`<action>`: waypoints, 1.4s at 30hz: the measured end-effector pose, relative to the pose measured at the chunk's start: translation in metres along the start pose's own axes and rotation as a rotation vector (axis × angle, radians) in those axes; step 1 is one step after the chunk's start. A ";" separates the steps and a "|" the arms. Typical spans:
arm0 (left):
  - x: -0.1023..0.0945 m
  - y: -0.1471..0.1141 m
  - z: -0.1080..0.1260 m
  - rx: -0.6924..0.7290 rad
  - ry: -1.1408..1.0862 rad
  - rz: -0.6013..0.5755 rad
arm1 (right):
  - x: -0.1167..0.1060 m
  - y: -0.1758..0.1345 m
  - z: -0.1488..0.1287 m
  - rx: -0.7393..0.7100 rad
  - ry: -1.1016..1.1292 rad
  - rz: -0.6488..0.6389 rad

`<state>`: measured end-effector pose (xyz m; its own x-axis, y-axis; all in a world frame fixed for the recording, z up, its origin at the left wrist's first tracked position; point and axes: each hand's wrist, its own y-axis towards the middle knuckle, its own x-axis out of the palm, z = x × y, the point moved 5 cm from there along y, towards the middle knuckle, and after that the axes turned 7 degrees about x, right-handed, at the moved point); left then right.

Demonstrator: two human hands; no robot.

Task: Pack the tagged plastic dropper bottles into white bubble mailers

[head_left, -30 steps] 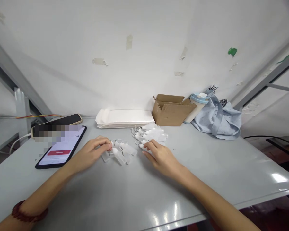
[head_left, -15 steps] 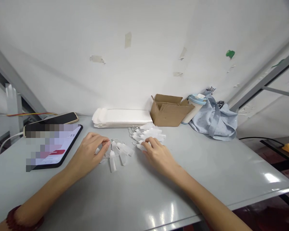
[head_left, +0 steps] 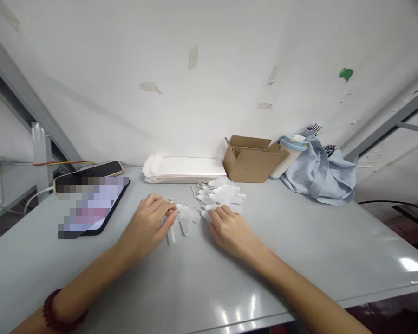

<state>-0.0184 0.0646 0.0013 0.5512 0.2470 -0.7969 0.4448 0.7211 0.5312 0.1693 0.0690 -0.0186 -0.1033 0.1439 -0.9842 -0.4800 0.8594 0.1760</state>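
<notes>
My left hand (head_left: 151, 225) is over a loose group of small clear plastic bottles (head_left: 184, 219). Its thumb and index fingertip come together at their tops; whatever lies between them is too small to make out. My right hand (head_left: 231, 229) rests on the near end of a row of similar small bottles (head_left: 226, 188). Curled fingers grip one bottle (head_left: 206, 215) there, mostly covered by the hand. Thin pale loops or cords show at the bottles' left ends.
Behind the bottles lies a stack of flat white cartons (head_left: 184, 168). An open cardboard box (head_left: 252, 162), a lidded cup (head_left: 289, 155) and a light blue cloth bag (head_left: 320, 174) stand at the back right. Two phones, one lit (head_left: 101, 211) and one dark (head_left: 90, 175), lie on the left.
The whole view has shifted, so things appear further right. My left hand has moved further over the loose bottles and now hides more of them. My right hand stays at its row.
</notes>
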 end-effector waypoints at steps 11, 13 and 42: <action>0.003 -0.003 0.010 0.063 -0.028 0.014 | -0.028 -0.002 0.031 0.370 0.998 0.111; 0.003 -0.004 0.010 0.028 -0.084 0.018 | -0.028 -0.001 0.030 0.389 1.127 0.093; -0.003 0.001 0.030 0.091 -0.261 -0.005 | -0.027 -0.008 0.005 0.305 1.324 -0.055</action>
<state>0.0012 0.0452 0.0124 0.7071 0.0599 -0.7046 0.5032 0.6575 0.5608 0.1806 0.0605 0.0059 -0.9253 -0.3201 -0.2033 -0.3180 0.9471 -0.0439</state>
